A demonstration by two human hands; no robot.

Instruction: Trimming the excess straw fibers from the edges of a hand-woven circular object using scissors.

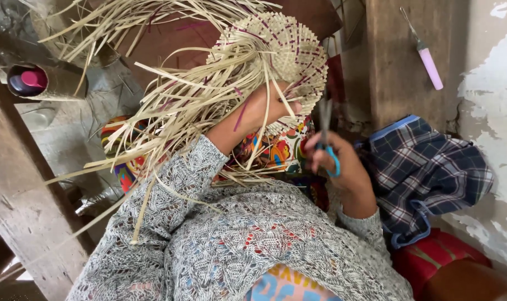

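My left hand [267, 108] grips a half-woven straw piece [281, 47], a round pale mat with purple strands, held up in front of me. Long loose straw strips [170, 106] fan out from it to the left and over my left sleeve. My right hand [337, 164] holds scissors with blue handles [327, 142]; their blades point up toward the mat's lower edge. Both arms wear a grey knitted sweater.
A dark plaid cloth [426, 173] lies at the right on a red object [432, 256]. A pink-handled tool [429, 61] hangs on the wooden post. A colourful patterned cloth [275, 150] lies under my hands. A wooden beam [19, 195] runs along the left.
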